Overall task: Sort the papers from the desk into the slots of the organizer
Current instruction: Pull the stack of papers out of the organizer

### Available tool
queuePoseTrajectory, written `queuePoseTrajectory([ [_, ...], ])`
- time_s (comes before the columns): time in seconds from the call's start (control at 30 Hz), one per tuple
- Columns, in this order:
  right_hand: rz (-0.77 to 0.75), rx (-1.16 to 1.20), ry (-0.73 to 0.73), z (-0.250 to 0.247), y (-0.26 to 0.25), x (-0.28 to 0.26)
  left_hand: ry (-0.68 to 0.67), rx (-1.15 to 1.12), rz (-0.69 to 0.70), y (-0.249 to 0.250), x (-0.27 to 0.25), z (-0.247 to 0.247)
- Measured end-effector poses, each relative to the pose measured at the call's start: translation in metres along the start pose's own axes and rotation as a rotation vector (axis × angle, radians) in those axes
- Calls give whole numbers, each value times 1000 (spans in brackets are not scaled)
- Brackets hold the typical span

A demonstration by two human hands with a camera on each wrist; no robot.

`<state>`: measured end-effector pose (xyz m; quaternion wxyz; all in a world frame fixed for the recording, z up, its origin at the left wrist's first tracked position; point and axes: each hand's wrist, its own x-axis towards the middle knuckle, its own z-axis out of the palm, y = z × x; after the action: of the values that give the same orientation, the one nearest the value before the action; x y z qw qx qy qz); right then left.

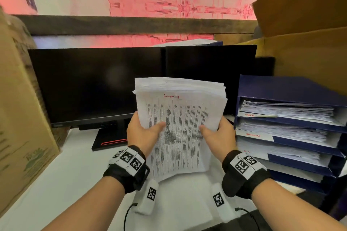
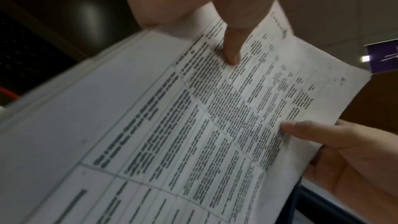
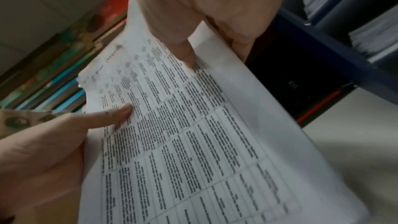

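Item: stack of printed papers (image 1: 180, 127), top sheet a dense table with a red handwritten heading too blurred to read; held tilted above the white surface (image 1: 75, 174), in front of the dark monitor (image 1: 97, 84). Left hand (image 1: 143, 133) grips the stack's left edge, thumb on the top sheet; right hand (image 1: 217, 137) grips the right edge likewise. Item: blue tiered organizer (image 1: 281, 88) at the right edge of the surface, just beside the stack; its upper slots already hold piles of paper, two with red handwritten labels, the lowest slot only partly seen. Cardboard boxes (image 1: 20, 118) flank both sides. Progress, as judged: several slots filled; this thick stack remains unsorted, none of it yet at a slot.
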<state>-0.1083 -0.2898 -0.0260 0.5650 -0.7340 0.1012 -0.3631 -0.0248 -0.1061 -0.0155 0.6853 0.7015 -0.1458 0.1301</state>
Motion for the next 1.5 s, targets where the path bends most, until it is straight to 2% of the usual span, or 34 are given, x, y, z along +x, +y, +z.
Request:
queuePoseTrajectory([
  [0.1,-4,-48,-59,5,8,-11,-5,1,-24,-10,-15,2],
  [0.17,-51,-51,-78,12,3,-14,31,-70,16,-9,-21,8],
  [0.3,-158,27,-7,25,-15,-11,109,-140,115,8,-18,11],
  [0.43,-96,124,14,17,-14,1,97,-118,79,11,-11,-6],
  [0.57,-74,164,-23,10,-11,4,8,-114,72,8,-10,-14],
  [0.77,-173,105,-101,18,-28,-9,22,-103,101,8,-16,-3],
  [0.83,-203,124,-83,22,-29,-11,38,-129,96,9,-15,0],
  [0.93,-96,177,-56,17,-14,-7,7,-144,-18,1,-10,-8],
  [1.1,75,34,-226,12,19,-24,-110,-116,-233,-30,-26,-13],
  [1.17,88,16,-224,13,25,-29,-102,-100,-232,-34,-30,-12],
  [1.37,10,5,-118,17,12,-17,-90,-49,-109,-13,-11,-12],
  [1.43,32,-5,-155,19,11,-16,-81,-37,-151,-21,-12,-12],
  [1.5,121,-45,-236,19,19,-24,-116,5,-242,-41,-20,-14],
])
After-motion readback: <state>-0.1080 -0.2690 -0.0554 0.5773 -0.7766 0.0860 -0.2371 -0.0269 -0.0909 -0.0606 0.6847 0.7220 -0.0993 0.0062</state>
